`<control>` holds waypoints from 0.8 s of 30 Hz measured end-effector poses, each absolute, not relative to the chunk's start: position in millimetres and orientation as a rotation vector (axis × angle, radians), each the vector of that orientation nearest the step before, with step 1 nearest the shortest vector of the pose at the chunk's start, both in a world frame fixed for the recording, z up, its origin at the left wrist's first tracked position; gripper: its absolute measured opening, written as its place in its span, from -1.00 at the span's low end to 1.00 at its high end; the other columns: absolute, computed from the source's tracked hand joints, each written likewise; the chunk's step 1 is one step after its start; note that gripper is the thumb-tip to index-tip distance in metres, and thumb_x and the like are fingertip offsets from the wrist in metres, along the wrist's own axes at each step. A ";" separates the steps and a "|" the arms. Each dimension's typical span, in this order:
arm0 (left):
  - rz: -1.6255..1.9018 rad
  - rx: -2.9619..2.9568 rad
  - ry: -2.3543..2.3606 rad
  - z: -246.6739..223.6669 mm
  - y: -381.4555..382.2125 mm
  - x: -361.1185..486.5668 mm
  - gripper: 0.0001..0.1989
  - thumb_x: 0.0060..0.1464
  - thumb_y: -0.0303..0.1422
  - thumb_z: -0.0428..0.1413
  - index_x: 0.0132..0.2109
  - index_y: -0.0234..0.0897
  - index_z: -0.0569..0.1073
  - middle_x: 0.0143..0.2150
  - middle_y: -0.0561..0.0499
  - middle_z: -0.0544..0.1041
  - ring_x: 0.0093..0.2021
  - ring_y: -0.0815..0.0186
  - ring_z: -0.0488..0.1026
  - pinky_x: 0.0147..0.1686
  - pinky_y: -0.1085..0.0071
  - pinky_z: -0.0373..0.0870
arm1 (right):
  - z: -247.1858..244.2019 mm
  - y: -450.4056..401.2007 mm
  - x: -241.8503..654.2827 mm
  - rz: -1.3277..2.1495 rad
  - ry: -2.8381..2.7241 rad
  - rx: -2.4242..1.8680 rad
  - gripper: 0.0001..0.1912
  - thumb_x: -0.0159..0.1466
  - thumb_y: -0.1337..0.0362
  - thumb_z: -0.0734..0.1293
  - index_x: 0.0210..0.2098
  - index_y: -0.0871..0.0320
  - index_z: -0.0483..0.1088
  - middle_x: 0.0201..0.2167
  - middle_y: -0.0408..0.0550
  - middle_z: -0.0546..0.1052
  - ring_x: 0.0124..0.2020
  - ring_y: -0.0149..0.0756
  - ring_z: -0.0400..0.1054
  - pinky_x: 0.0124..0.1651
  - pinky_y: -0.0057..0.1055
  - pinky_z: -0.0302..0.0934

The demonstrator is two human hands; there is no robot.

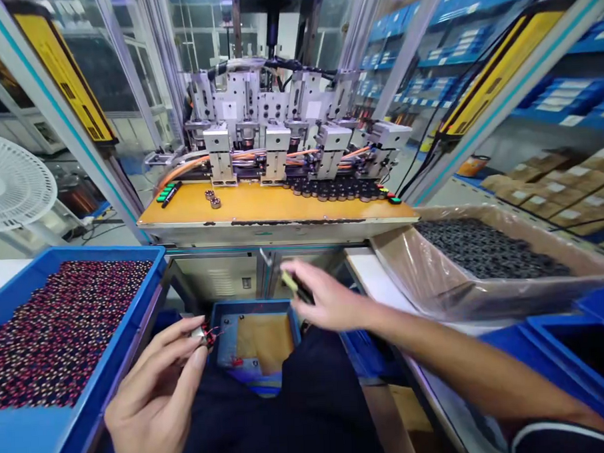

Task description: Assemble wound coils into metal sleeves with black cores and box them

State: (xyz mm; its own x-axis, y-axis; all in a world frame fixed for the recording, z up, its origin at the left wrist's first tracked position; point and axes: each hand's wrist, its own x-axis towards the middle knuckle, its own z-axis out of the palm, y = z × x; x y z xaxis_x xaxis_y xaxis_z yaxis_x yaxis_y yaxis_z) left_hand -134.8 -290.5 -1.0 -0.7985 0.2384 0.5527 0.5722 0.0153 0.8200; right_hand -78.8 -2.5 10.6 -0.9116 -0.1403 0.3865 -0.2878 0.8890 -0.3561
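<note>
My left hand (161, 386) pinches a small silvery part (199, 332) with thin red wires between thumb and fingertips, above my lap. To the right of it, my right hand (325, 295) is closed on a yellow-green and black hand tool (295, 285), its tip pointing away from me; the tool is partly hidden by the fingers and blurred. Below and between the hands lies a blue tray (227, 350) with a brown sheet (264, 341) and a few small bits in it.
A machine (275, 141) stands over an orange ledge (251, 212) bearing several dark round parts (330, 190). At left is a blue bin (156, 259) of red-and-black parts; at right, a plastic-lined box (424, 274) of dark parts. A fan (12, 179) stands far left.
</note>
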 end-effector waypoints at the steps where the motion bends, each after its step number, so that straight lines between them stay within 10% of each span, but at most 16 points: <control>1: -1.862 -0.846 -2.039 -1.2 -288.6 -134.4 -0.77 0.13 -0.59 0.23 -0.14 -0.18 0.61 0.02 0.02 0.62 0.02 0.33 0.57 -0.04 0.52 0.56 | 3.4 -16.4 -61.4 0.797 -2.671 0.339 -0.55 0.17 0.47 0.31 0.07 0.24 0.31 -0.20 -0.02 0.47 -0.23 -0.34 0.39 -0.12 -0.39 0.37; 8: -1.836 -0.911 -2.050 0.2 -281.3 -130.9 -0.73 0.11 -0.63 0.23 -0.14 -0.17 0.61 0.00 0.04 0.63 0.02 0.29 0.58 -0.04 0.44 0.61 | -22.3 -77.6 -12.7 1.441 -2.486 0.504 -0.24 0.18 0.40 0.28 0.37 0.23 0.12 -0.12 0.06 0.54 -0.11 -0.27 0.46 0.16 -0.29 0.29; 24: -1.793 -0.962 -2.066 1.4 -287.0 -123.1 -0.68 0.10 -0.65 0.22 -0.10 -0.15 0.62 0.00 0.06 0.63 0.00 0.34 0.58 0.02 0.47 0.57 | -21.8 -91.8 -32.4 1.494 -2.319 0.626 -0.24 0.13 0.45 0.24 0.34 0.27 0.14 -0.24 0.01 0.51 -0.25 -0.32 0.43 -0.10 -0.38 0.38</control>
State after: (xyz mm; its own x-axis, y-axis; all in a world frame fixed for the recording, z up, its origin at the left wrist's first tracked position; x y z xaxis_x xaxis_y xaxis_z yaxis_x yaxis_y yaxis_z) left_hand -123.1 -287.0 1.4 -0.7542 0.3179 0.5746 0.6136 0.0295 0.7891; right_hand -32.4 -91.8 -21.8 -0.8558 -0.1919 0.4803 -0.5167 0.3603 -0.7767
